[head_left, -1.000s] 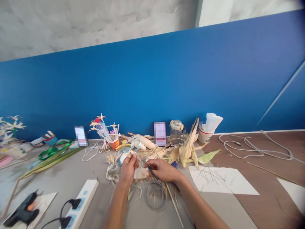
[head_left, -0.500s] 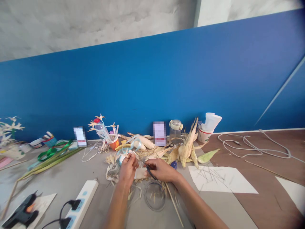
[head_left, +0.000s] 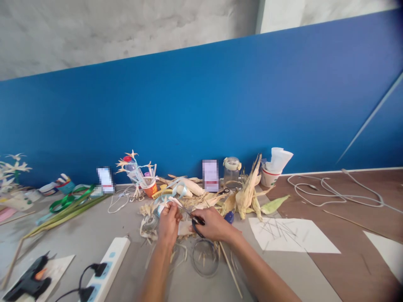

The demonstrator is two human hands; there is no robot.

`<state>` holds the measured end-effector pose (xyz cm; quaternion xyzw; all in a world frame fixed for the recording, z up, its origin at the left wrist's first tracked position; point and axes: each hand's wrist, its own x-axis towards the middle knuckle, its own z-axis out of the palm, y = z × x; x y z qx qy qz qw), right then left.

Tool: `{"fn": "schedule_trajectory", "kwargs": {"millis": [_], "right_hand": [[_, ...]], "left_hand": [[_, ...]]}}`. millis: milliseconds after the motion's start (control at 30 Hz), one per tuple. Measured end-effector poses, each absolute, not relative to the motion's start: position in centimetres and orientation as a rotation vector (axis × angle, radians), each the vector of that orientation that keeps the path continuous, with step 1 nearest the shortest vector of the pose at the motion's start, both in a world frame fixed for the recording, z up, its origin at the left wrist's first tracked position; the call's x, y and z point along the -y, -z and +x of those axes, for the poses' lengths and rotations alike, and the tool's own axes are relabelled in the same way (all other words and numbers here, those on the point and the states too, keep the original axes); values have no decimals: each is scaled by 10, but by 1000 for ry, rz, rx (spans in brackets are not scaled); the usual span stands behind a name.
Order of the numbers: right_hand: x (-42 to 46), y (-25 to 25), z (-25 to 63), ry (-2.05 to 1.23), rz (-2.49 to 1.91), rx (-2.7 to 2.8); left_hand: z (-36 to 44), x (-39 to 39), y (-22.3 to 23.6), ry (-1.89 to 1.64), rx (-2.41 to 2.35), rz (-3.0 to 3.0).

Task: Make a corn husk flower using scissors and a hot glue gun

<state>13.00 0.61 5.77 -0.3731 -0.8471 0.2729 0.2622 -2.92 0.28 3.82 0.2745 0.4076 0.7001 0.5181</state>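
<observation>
In the middle of the table, my left hand (head_left: 169, 219) pinches a small pale piece of corn husk (head_left: 175, 201) between thumb and fingers. Black-handled scissors (head_left: 198, 227) sit in my right hand (head_left: 211, 225), their blades pointing up and left at the husk piece. Whether the blades touch it is too small to tell. Dried corn husks (head_left: 248, 191) lie heaped behind and to the right of my hands. A coil of wire (head_left: 205, 274) rests below my right hand, and a roll of tape (head_left: 150, 223) is left of my left hand.
A white power strip (head_left: 111, 262) and a black glue gun (head_left: 30, 279) lie at the front left. Paper with thin wires (head_left: 292, 245) is at right. Behind stand a phone (head_left: 210, 176), a lidded jar (head_left: 232, 174) and a red cup (head_left: 150, 188) near husk flowers.
The scissors have turned in my right hand, so their handle loops and blades show more clearly. My left hand stays nearly in place with the husk piece.
</observation>
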Motion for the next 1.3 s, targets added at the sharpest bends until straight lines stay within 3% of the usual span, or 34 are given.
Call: {"fn": "schedule_trajectory", "kwargs": {"millis": [967,1300], "right_hand": [[-3,-61,127,-708,-973,2244],[-5,-57,127,-885,-952,2205]], "left_hand": [[-26,-3,-36,-1669,-938,635],[-28,-3,-37,-1627,-953,694]]}}
